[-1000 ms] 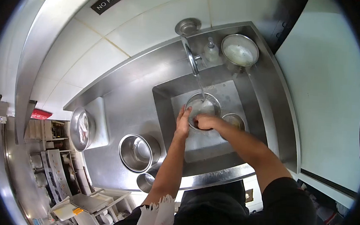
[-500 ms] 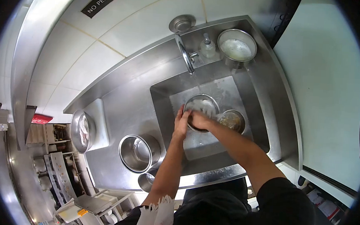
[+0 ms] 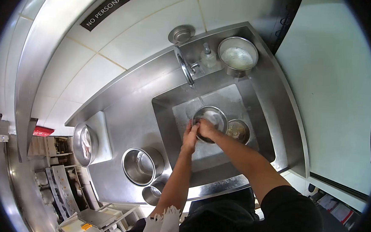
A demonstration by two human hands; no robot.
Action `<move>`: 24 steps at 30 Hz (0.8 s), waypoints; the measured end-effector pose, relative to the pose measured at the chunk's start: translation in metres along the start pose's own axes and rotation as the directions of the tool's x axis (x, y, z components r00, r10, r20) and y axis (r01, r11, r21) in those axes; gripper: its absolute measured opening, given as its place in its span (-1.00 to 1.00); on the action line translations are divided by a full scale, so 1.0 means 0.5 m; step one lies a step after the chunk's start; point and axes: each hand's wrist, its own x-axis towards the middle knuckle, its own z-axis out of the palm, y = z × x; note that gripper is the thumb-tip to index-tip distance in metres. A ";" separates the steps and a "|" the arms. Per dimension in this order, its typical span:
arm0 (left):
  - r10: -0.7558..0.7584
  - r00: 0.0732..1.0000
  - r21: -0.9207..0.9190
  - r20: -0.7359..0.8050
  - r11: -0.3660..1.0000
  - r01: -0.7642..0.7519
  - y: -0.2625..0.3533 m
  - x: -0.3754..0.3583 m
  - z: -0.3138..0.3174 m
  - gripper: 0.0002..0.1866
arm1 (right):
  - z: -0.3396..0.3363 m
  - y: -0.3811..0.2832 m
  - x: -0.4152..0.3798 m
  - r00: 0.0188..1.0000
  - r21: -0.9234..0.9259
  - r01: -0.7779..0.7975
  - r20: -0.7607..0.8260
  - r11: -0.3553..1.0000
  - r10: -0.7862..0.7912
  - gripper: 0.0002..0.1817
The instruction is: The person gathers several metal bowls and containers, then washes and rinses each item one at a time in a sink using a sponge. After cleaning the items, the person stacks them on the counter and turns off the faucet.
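Observation:
A round steel bowl (image 3: pixel 214 117) sits in the sink basin (image 3: pixel 168 123) under water running from the curved tap (image 3: pixel 183 67). My left hand (image 3: pixel 189 137) grips the bowl's near-left rim. My right hand (image 3: pixel 205 129) reaches over the rim and presses on the bowl's inside; whether it holds a cloth or sponge cannot be seen. A second, smaller steel bowl (image 3: pixel 239 131) with brownish residue lies in the basin just right of the first.
A steel pot (image 3: pixel 236 55) with foamy water and a soap dispenser (image 3: pixel 207 57) stand behind the basin. On the counter to the left are a large steel bowl (image 3: pixel 139 166), a small cup (image 3: pixel 152 194) and another bowl (image 3: pixel 84 138). Shelves lie below left.
The foam seen in the bowl earlier is gone and its steel inside shows. Both hands have stayed on the bowl, with the right hand shifted toward its near rim.

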 end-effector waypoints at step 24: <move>-0.057 0.991 -0.122 0.121 0.990 0.072 -0.063 0.121 -0.089 -0.07 | -0.072 -0.063 -0.055 0.964 0.080 0.161 0.201 0.984 -0.174 -0.65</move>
